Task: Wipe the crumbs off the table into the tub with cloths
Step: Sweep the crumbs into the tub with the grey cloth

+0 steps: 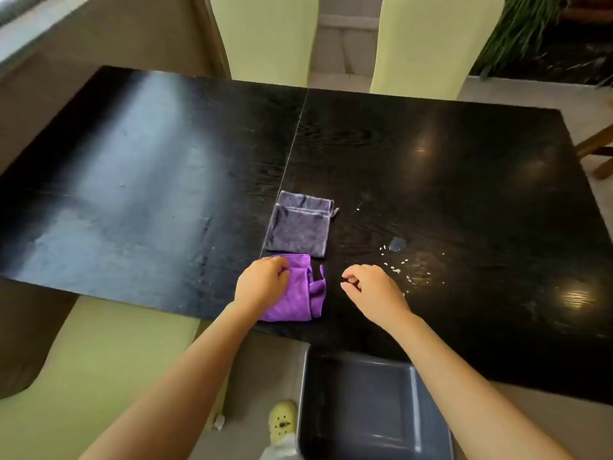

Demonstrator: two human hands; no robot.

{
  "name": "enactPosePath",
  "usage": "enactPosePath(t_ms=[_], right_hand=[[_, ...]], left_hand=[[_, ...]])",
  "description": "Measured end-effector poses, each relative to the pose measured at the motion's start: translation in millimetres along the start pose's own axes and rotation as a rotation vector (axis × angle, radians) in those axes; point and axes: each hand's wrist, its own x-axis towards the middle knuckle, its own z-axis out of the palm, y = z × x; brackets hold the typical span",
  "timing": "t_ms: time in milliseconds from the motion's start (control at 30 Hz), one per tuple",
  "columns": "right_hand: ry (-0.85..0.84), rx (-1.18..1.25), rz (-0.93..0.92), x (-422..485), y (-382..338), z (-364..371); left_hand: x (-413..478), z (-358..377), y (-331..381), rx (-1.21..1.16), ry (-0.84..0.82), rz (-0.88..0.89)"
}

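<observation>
A purple cloth (298,293) lies crumpled at the near edge of the black table (149,167). My left hand (262,282) rests on the cloth's left part, fingers curled into the fabric. A folded grey cloth (300,227) lies flat just beyond it. My right hand (371,288) hovers to the right of the purple cloth, fingers loosely curled and holding nothing. Several pale crumbs (396,268) are scattered on the table right of that hand, near a small wet spot (397,244). A grey tub (414,403) stands on the floor below the table's near edge, under my right forearm.
Two pale green chairs (434,44) stand at the far side of the table, and another green seat (109,353) is at the near left. My foot in a light clog (282,418) is beside the tub. A plant (530,28) fills the far right corner.
</observation>
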Motion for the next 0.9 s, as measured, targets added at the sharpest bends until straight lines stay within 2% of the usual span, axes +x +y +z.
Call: enactPosePath(t_ms=[300, 367, 533, 633, 767, 900], right_hand=[[0.099, -0.146, -0.058, 107, -14, 35], [0.042, -0.206, -0.085, 130, -11, 44], [-0.168, -0.324, -0.147, 162, 9, 61], [-0.148, -0.37, -0.183, 165, 18, 69], [0.007, -0.413, -0.223, 166, 20, 77], [0.112, -0.433, -0.235, 166, 16, 84]], left_hand=[[90, 19, -27, 0.075, 0.051, 0.098], [114, 28, -33, 0.127, -0.006, 0.144], [152, 45, -49, 0.311, -0.281, 0.266], [158, 48, -58, 0.342, -0.359, 0.323], [157, 51, -67, 0.313, -0.291, 0.361], [155, 59, -58, 0.41, -0.082, 0.357]])
